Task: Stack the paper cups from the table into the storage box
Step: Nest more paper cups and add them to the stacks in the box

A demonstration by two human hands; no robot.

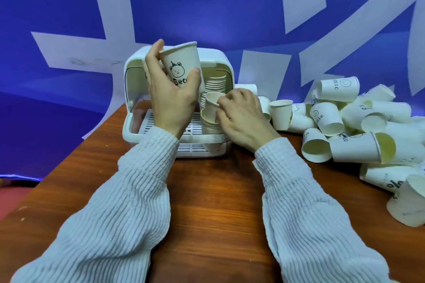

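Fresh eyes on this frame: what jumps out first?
The left hand holds up a bear-print paper cup in front of the open white storage box. The right hand pinches a small cup over the stacks of cups inside. A jumbled pile of paper cups covers the wooden table at right.

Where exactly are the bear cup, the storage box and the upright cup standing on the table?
bear cup (181, 69), head view, printed side wall.
storage box (220, 57), head view, top right shell.
upright cup (281, 115), head view, outer side wall.
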